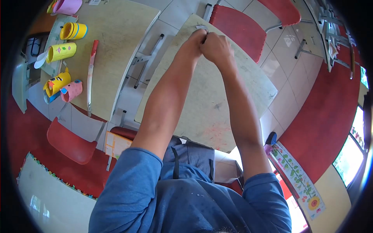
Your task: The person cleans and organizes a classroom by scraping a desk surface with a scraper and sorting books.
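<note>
Presently: both hands bunched over a small grey piece at the desk's far edge

Left hand (195,40) and right hand (216,47) are pressed knuckle to knuckle, arms stretched full length, fingers curled inward. They close on a small flat grey piece (201,27) that peeks out just above the left knuckles; what it is cannot be told, nor the exact pinch. It sits at the far rim of the pale, scuffed, speckled desk top (211,108), so the desk probably serves as backing for a two-handed hold.

A red plastic chair (237,28) stands just beyond that rim.

On the neighbouring beige desk (116,39), well apart to the left: decorated paper-tube cups, yellow (62,52) and pink (71,90), lying on their sides in a loose column, and a long red-and-white strip (91,73) beside them
</note>
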`<state>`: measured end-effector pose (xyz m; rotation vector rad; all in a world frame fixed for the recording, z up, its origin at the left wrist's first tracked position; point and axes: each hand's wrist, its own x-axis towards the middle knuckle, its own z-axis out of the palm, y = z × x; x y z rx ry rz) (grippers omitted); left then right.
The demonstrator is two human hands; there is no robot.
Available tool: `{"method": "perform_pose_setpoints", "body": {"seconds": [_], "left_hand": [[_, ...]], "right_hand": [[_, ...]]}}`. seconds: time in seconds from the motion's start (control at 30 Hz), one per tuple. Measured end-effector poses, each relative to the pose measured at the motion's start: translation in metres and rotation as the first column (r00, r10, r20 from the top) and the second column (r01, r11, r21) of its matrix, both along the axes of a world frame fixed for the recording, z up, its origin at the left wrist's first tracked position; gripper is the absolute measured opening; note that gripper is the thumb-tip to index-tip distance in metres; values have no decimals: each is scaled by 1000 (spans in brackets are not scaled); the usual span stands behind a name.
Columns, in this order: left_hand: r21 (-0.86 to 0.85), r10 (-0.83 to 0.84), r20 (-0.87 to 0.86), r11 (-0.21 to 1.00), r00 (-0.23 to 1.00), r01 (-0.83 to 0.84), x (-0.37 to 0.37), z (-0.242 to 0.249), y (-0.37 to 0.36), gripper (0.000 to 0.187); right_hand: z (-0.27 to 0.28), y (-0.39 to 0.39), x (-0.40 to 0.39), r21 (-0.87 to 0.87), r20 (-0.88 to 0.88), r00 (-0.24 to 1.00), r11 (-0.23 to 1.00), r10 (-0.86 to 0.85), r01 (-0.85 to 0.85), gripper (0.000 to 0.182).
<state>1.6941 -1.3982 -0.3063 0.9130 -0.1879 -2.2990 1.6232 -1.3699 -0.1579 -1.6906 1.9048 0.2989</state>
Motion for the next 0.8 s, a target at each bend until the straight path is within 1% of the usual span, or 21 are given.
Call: {"method": "perform_pose_setpoints", "body": {"seconds": [0.03, 0.1, 0.13, 0.17, 0.2, 0.27, 0.3, 0.4, 0.43, 0.47, 0.53, 0.57, 0.63, 0.7, 0.73, 0.77, 0.8], "left_hand": [[79, 43, 30, 996, 999, -45, -3, 7, 0, 17], [149, 157, 43, 976, 987, -161, -17, 22, 26, 17], [184, 210, 52, 959, 976, -216, -26, 22, 33, 17], [188, 237, 37, 952, 971, -240, -29, 17, 31, 16], [193, 263, 23, 945, 964, -263, -33, 10, 30, 16], [113, 291, 23, 950, 957, -291, -29, 21, 26, 17], [32, 203, -89, 979, 975, -201, -32, -17, 8, 17], [166, 269, 35, 948, 962, -271, -24, 3, 7, 19], [238, 256, 52, 936, 965, -261, -31, -4, 16, 20], [244, 271, 1, 933, 963, -263, -41, -10, 33, 21], [514, 415, -131, 805, 900, -297, -51, -16, 41, 20], [419, 374, -104, 857, 921, -301, -49, -24, 37, 20], [214, 293, -52, 937, 955, -276, -37, -19, 12, 19], [247, 298, -16, 926, 955, -285, -31, -16, 9, 20], [249, 302, 6, 923, 953, -294, -26, -13, 1, 20], [352, 371, -86, 879, 924, -320, -29, -7, 15, 19], [407, 380, -137, 864, 915, -298, -36, -18, 31, 20]], "right_hand": [[0, -2, 0, -3, 2, 1000, 1000, 7, -7, 36], [9, 12, -3, 21, -39, 999, 1000, 19, -18, 34], [10, 22, -7, 34, -58, 998, 999, 23, -21, 34], [-2, 29, -19, -12, -31, 996, 997, 81, -82, 32], [-5, 21, -18, -11, -38, 996, 996, 83, -83, 34], [-10, 5, -17, 6, -64, 996, 998, 65, -65, 37], [-11, -6, -12, -11, -69, 995, 998, 66, -67, 38], [-6, -2, -2, -38, -79, 997, 999, 25, -28, 39], [4, 11, -1, -11, -73, 997, 1000, 6, -6, 39], [3, 19, -6, 10, -83, 996, 999, 38, -37, 38], [4, 24, -6, 49, -92, 989, 992, 119, -115, 38], [6, 21, -6, 61, -96, 995, 998, 22, -16, 37], [2, -4, 2, 24, -69, 997, 999, 29, -27, 37], [-2, -12, 4, -3, -67, 996, 998, 67, -67, 37], [0, -10, 3, 13, -67, 995, 997, 76, -75, 36], [4, 1, 0, 36, -67, 994, 996, 82, -80, 34], [5, 12, -4, 62, -67, 994, 994, 89, -85, 32]]}}
